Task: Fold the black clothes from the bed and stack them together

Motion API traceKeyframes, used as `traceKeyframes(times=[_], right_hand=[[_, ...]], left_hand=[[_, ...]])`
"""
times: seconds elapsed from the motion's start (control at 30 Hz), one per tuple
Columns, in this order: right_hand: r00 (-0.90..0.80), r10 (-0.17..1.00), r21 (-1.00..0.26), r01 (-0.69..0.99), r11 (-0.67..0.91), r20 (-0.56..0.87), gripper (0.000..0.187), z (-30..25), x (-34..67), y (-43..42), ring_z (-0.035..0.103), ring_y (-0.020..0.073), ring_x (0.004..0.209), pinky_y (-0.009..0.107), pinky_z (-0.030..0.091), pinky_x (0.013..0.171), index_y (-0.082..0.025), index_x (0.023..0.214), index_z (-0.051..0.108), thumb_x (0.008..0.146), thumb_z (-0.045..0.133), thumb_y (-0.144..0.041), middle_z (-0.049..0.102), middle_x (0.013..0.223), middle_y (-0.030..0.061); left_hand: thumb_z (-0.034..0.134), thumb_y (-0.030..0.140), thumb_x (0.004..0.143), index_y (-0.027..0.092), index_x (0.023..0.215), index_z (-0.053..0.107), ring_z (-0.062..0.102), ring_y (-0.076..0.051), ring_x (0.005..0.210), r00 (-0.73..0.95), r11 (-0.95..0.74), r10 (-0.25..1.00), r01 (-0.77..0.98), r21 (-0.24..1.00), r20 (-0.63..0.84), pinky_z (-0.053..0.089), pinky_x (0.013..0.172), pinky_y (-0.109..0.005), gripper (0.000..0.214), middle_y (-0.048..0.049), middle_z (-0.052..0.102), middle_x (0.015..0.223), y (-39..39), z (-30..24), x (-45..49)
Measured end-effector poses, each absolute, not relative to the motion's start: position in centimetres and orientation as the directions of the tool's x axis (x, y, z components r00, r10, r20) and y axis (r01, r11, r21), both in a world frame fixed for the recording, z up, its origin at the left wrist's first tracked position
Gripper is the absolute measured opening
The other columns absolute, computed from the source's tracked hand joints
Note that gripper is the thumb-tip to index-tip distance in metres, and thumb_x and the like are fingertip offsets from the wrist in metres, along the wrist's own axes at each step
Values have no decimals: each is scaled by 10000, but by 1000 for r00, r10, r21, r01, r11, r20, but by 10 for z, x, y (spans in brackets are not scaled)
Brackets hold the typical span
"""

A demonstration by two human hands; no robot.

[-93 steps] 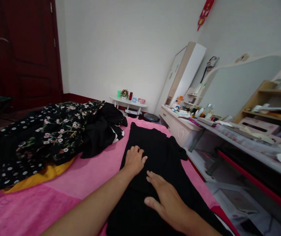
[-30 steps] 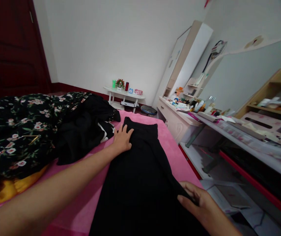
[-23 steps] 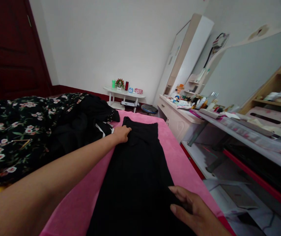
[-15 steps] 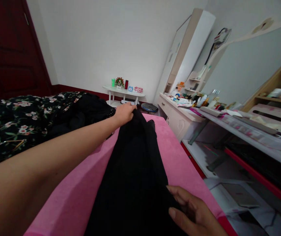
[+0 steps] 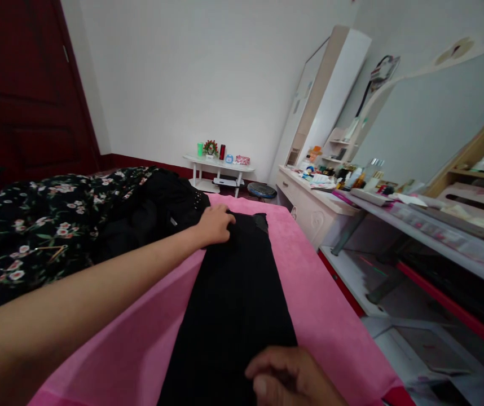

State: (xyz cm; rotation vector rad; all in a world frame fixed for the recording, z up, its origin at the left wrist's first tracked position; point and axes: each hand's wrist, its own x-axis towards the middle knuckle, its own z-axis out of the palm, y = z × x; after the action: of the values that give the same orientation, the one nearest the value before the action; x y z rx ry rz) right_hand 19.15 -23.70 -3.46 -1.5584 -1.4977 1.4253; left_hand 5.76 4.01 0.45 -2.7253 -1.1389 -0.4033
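Observation:
A long, narrow piece of black clothing (image 5: 237,293), perhaps folded trousers, lies flat along the pink bed cover (image 5: 309,287). My left hand (image 5: 216,224) is at its far left corner, fingers curled down on the cloth, their tips partly hidden. Closer in, my right hand (image 5: 295,378) hovers over or rests on the near right part of the cloth, thumb and fingers apart with nothing between them. Whether it touches the fabric, I cannot tell.
Left of the black clothing are a studded black garment (image 5: 170,203) and a floral cloth (image 5: 64,208). A small white table (image 5: 220,163) is by the far wall. Along the right run a cluttered dresser (image 5: 309,194) and a desk (image 5: 419,225) loaded with items.
My left hand has lowered the far end of the black clothing, which now lies flatter. My right hand has moved left from the cloth's right edge onto or above it.

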Motion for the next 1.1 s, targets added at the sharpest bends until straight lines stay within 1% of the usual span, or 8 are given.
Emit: traceKeyframes(times=[0.1,0.23,0.4,0.53,0.63,0.77,0.93,1.1], right_hand=[[13,990,-916,377,-136,-142,357,-33,206,-209,530,106,564,217,396,518,-153,889,668,835,530,-478,596,690,14],[186,970,-847,530,37,159,246,-40,237,-149,609,167,735,283,473,678,-164,895,668,799,551,-358,656,794,46],[59,913,-510,843,171,403,280,-44,272,-68,580,215,1059,372,438,942,-186,1015,663,793,500,-236,653,1108,87],[16,936,-232,970,70,351,430,-52,284,-4,377,221,1326,383,275,1108,-160,1273,554,865,446,-245,451,1423,104],[31,982,-110,994,-10,187,529,-68,289,42,200,245,1417,422,202,1131,-180,1418,390,920,426,-352,264,1535,90],[100,995,-83,992,-101,-6,547,-93,294,88,119,267,1435,496,190,1114,-253,1468,282,970,264,-478,206,1556,77],[163,985,-86,982,-166,-49,593,-101,295,104,61,282,1441,577,181,1090,-295,1485,205,954,170,-558,108,1577,61],[229,971,-74,970,-234,-65,612,-98,284,90,51,280,1442,581,169,1093,-272,1490,196,951,154,-559,88,1578,70]], left_hand=[[516,480,838,226,1261,577,405,-276,1288,769,-814,577,569,119,274,286,1082,-441,498,-124,456,1390,7,-27,80],[378,651,856,197,1410,401,158,-320,1420,803,-813,570,519,262,176,172,1123,-531,717,-140,259,1527,-24,-71,103],[399,614,862,235,1392,428,100,-295,1436,755,-782,612,533,321,237,121,1141,-526,653,-95,236,1543,-32,-90,108],[437,600,844,250,1362,474,113,-292,1435,718,-746,651,542,387,248,122,1147,-524,627,-83,245,1540,-32,-87,106],[470,589,827,256,1356,481,121,-307,1432,710,-730,660,530,432,246,124,1145,-543,625,-85,252,1537,-32,-86,106],[546,524,806,237,1310,528,215,-322,1405,693,-722,664,498,479,280,182,1132,-545,580,-103,338,1498,-30,-86,106],[570,340,808,253,1105,662,471,-267,1204,600,-698,703,482,529,381,399,997,-453,322,-47,571,1294,-21,-87,104],[560,229,780,254,986,700,536,-233,1082,538,-682,722,446,580,435,449,910,-413,250,-20,642,1172,-16,-89,102]])
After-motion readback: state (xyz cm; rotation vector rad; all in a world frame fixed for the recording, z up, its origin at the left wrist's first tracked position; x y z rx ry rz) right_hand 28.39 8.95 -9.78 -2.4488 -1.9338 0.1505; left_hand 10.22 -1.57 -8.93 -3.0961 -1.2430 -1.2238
